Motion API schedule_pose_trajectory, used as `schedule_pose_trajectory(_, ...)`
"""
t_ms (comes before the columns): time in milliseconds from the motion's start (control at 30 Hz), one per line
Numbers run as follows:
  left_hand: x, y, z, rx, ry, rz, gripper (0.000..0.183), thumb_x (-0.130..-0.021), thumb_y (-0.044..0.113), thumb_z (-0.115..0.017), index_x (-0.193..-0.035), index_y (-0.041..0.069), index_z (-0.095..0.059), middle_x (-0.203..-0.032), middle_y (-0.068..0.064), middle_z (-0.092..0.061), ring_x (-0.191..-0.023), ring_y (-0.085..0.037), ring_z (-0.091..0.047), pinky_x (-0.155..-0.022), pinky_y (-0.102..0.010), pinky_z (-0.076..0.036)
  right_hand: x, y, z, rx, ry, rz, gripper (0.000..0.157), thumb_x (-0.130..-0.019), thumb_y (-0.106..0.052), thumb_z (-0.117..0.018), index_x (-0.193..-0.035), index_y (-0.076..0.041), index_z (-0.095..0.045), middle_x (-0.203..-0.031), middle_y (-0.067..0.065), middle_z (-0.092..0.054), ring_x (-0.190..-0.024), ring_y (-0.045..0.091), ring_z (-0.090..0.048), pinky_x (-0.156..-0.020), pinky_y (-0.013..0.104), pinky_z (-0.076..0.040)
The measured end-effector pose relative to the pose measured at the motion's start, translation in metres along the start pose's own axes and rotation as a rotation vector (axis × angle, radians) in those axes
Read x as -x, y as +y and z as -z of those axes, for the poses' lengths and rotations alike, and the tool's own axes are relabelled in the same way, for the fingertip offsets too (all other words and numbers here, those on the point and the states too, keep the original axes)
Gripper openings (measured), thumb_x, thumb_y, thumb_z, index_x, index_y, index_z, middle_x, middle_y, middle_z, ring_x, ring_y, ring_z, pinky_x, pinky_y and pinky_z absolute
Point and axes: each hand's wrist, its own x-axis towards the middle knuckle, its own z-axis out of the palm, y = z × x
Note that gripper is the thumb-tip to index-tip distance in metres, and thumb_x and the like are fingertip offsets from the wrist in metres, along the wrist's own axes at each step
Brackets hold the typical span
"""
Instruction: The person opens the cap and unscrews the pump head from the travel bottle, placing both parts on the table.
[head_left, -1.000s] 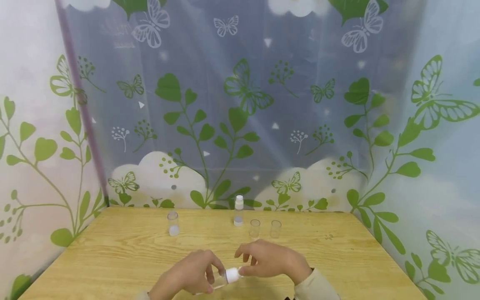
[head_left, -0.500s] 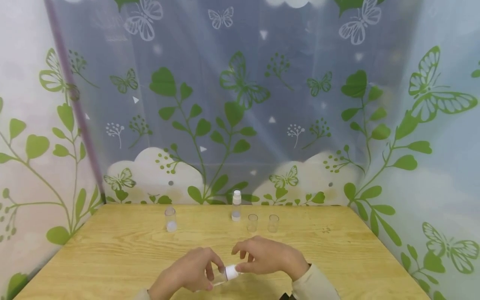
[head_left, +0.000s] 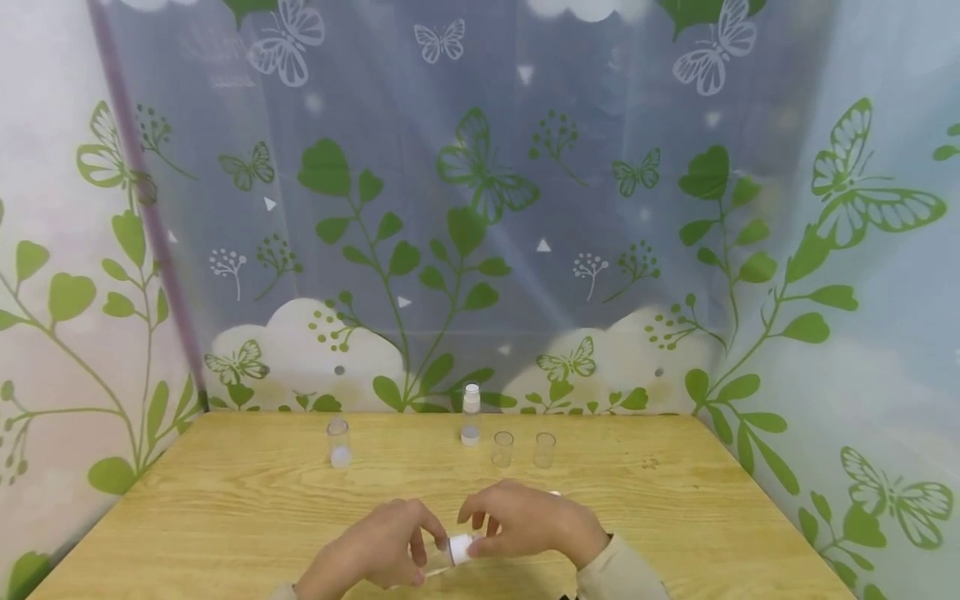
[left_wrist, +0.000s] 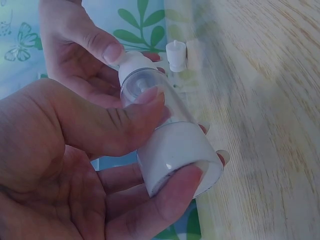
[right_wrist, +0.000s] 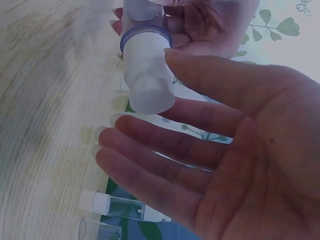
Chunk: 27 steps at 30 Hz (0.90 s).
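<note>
My left hand [head_left: 382,546] grips a pump bottle with a clear body [left_wrist: 172,102], a white base [left_wrist: 177,155] and a white collar [head_left: 460,548]. Its thumb lies along the clear wall, and a fingertip reaches the base's rim. The bottle is tilted, its white end toward my right hand [head_left: 517,521]. That hand pinches the white collar between thumb and index finger, the other fingers stretched out beneath in the right wrist view. In the left wrist view, a small white pump head [left_wrist: 176,56] stands on the table beyond the bottle.
Along the back of the wooden table [head_left: 247,500] stand a clear bottle with a white bottom [head_left: 340,454], a white-topped bottle [head_left: 470,412] and two clear caps [head_left: 503,450]. Patterned curtains [head_left: 480,250] enclose the table at the back and sides.
The head view has shifted slightly. My right hand has turned a little at the collar, and a small white thing now shows behind it. Both hands keep their hold on the bottle.
</note>
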Motion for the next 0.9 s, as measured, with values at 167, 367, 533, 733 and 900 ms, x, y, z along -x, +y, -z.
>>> schedule_pose_trajectory(167,0.000,-0.001,0.000,-0.013,0.000,-0.012,0.036,-0.068,-0.001,-0.077,-0.099,0.015,-0.072,-0.074,0.001,-0.068,-0.051,-0.007,-0.056,-0.047,-0.019,-0.048,-0.003,-0.001,-0.004,0.020,0.009,0.048,0.030,-0.091,-0.026,-0.064,-0.117,-0.010,-0.064,-0.113,-0.001,-0.068,-0.087,-0.001,-0.063,-0.074,0.013,-0.050)
schedule_pose_trajectory(367,0.000,0.000,0.000,-0.024,0.006,-0.020,0.037,-0.067,-0.003,-0.075,-0.099,0.016,-0.072,-0.072,0.004,-0.067,-0.050,-0.007,-0.055,-0.045,-0.019,-0.047,-0.006,0.000,-0.007,0.029,0.010,0.078,0.026,-0.093,-0.027,-0.061,-0.114,-0.012,-0.066,-0.107,-0.006,-0.069,-0.087,-0.004,-0.061,-0.074,0.013,-0.050)
schedule_pose_trajectory(533,-0.001,0.001,0.000,-0.028,0.002,-0.035,0.035,-0.067,-0.002,-0.074,-0.098,0.015,-0.072,-0.072,0.003,-0.068,-0.050,-0.006,-0.055,-0.046,-0.019,-0.047,-0.008,0.000,-0.010,0.048,0.010,0.081,0.022,-0.092,-0.027,-0.062,-0.109,-0.015,-0.068,-0.099,-0.009,-0.070,-0.079,-0.007,-0.059,-0.069,0.012,-0.049)
schedule_pose_trajectory(733,-0.001,0.001,0.000,-0.026,-0.014,-0.040,0.035,-0.067,-0.002,-0.072,-0.098,0.015,-0.073,-0.074,0.000,-0.070,-0.051,-0.005,-0.056,-0.047,-0.019,-0.047,-0.009,-0.001,-0.013,0.071,0.028,0.098,0.019,-0.091,-0.026,-0.064,-0.104,-0.015,-0.071,-0.091,-0.011,-0.071,-0.067,-0.009,-0.054,-0.060,0.010,-0.046)
schedule_pose_trajectory(900,0.000,0.000,-0.001,-0.006,-0.019,-0.038,0.036,-0.067,-0.003,-0.070,-0.099,0.014,-0.072,-0.076,-0.002,-0.070,-0.047,-0.006,-0.056,-0.045,-0.019,-0.048,-0.010,-0.001,-0.015,0.069,0.043,0.140,0.015,-0.091,-0.023,-0.063,-0.098,-0.016,-0.073,-0.081,-0.013,-0.070,-0.056,-0.009,-0.046,-0.052,0.008,-0.042)
